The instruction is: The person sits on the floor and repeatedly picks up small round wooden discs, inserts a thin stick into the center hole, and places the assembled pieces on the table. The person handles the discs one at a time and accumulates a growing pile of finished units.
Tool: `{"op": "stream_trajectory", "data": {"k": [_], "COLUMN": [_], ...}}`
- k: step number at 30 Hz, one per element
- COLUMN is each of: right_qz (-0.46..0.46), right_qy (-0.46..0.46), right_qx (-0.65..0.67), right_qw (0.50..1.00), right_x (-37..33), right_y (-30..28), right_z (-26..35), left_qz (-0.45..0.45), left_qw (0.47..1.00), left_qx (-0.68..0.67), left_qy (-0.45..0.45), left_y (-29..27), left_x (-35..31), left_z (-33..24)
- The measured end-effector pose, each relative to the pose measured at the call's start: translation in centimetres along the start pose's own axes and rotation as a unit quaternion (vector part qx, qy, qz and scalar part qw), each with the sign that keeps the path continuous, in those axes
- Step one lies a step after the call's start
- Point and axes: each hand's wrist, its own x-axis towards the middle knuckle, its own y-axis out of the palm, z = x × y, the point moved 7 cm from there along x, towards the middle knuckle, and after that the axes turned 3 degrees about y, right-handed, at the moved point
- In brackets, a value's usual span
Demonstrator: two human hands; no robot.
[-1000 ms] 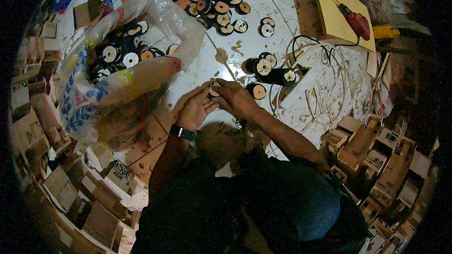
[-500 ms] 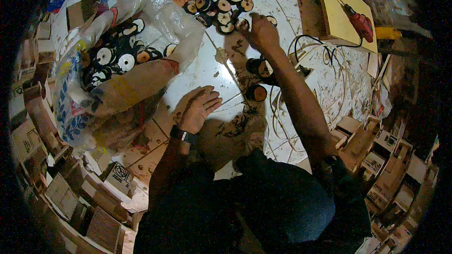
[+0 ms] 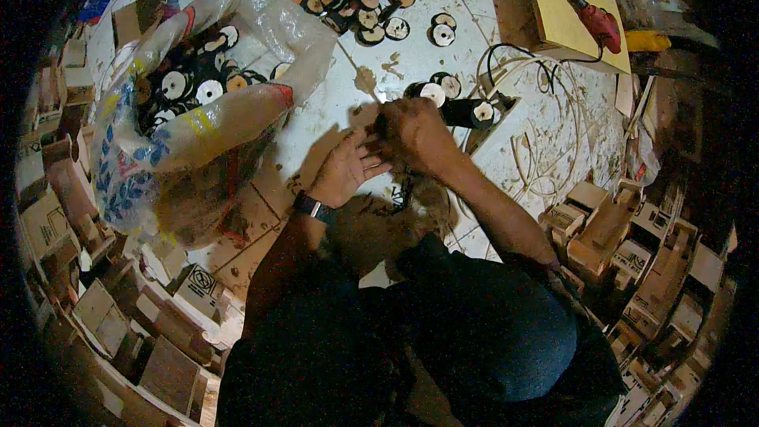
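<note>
My left hand (image 3: 343, 175), wearing a dark wristband, is open with its palm turned up and fingers stretched toward my right hand. My right hand (image 3: 421, 136) is closed just beside those fingertips; its own fingers hide whatever it may hold. Just beyond it lie pale round discs (image 3: 432, 94) with dark edges. A dark cylindrical stack of discs (image 3: 471, 113) lies on its side to the right of that hand. Farther off, a small pair of discs (image 3: 443, 34) rests on the tiles near a large heap of discs (image 3: 368, 0), many with a centre hole.
A clear plastic bag (image 3: 304, 47) full of similar discs stands at left. On a yellow board (image 3: 545, 8) at far right lies a red power drill (image 3: 597, 28), its cord looping over the dirty tiled floor (image 3: 466, 8). Cardboard boxes (image 3: 601, 229) line both sides.
My right hand has come back from beside the far heap to my left hand, uncovering a pair of discs there. My left hand stays open, shifted slightly.
</note>
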Motion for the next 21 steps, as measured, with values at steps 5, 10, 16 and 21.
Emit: {"op": "stream_trajectory", "data": {"k": [5, 10, 16, 21], "right_qz": [-0.067, -0.054, -0.062, -0.005], "right_qy": [-0.041, -0.06, -0.149, -0.136], "right_qx": [0.108, -0.087, -0.137, -0.124], "right_qw": [0.991, 0.993, 0.977, 0.983], "right_x": [-2.8, -6.4, -7.8, -7.6], "right_y": [3.3, 8.3, 11.0, 11.1], "right_z": [2.8, 0.2, -1.1, -2.0], "left_qz": [-0.031, -0.006, -0.019, -0.071], "left_qw": [0.994, 0.997, 1.0, 0.996], "left_qx": [-0.104, -0.074, -0.023, 0.052], "left_qy": [0.015, -0.001, 0.002, 0.036], "left_y": [-3.1, -5.6, -4.3, -4.4], "left_x": [-1.3, -3.9, -4.6, -4.9], "left_z": [0.6, 0.1, 0.0, -0.5]}}
